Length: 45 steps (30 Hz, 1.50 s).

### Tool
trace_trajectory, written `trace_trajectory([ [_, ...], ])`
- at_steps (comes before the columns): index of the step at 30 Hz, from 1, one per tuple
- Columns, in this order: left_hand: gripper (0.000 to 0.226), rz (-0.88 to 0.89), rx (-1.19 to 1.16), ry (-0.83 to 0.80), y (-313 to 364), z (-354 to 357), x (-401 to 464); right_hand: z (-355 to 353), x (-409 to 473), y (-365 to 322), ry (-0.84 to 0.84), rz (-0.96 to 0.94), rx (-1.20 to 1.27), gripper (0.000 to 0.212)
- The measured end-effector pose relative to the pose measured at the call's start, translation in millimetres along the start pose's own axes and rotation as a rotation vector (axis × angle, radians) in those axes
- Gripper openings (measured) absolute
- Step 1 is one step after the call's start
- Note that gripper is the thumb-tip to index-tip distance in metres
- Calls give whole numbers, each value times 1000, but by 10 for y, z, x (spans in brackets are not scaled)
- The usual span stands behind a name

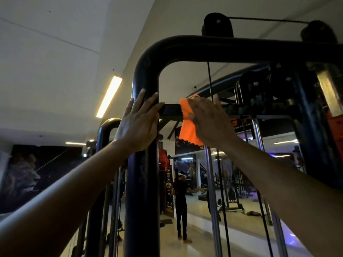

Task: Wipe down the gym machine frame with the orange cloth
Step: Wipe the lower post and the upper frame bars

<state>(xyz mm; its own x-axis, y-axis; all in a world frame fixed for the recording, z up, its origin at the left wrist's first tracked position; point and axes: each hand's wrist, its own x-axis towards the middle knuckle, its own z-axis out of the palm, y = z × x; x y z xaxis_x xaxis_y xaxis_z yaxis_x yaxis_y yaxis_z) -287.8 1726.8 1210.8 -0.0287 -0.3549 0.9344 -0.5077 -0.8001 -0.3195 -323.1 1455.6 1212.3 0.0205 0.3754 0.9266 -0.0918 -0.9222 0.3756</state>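
The gym machine frame point(143, 191) is a thick black tube that rises in front of me and bends right overhead. A flat black crossbar point(171, 112) runs right from the upright at hand height. My left hand point(138, 125) rests flat on the upright, fingers spread and pointing up, with fingertips at the crossbar joint. My right hand point(209, 121) presses the orange cloth point(188, 125) against the crossbar. The cloth drapes over the bar and hangs below it.
Black pulleys point(218, 25) and a cable sit on top of the frame. Chrome guide rods point(211, 191) and a thin cable drop below the crossbar. A second curved black post point(104, 138) stands to the left. A mirror behind reflects a person point(181, 201) and gym equipment.
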Motion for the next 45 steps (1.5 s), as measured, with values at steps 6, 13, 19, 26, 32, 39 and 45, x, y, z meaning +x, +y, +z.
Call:
trace_trajectory([
  [6,61,-60,96,-54,265,-23,66,-19,68,-475,29,187,146,62],
  [13,70,-43,72,-84,166,58,40,-67,-151,65,25,55,78,86],
  [19,71,-28,161,-136,356,162,146,-150,-193,163,-25,208,206,71],
  [26,70,6,118,-142,548,288,305,-63,-262,395,-45,45,-13,73],
  [32,73,-6,73,-162,630,331,321,-188,-400,701,-58,304,117,59],
  [39,79,45,43,-216,1148,564,508,-100,-473,795,-119,171,45,72],
  [45,80,17,87,-231,1247,676,552,-211,-579,1187,-70,450,8,75],
])
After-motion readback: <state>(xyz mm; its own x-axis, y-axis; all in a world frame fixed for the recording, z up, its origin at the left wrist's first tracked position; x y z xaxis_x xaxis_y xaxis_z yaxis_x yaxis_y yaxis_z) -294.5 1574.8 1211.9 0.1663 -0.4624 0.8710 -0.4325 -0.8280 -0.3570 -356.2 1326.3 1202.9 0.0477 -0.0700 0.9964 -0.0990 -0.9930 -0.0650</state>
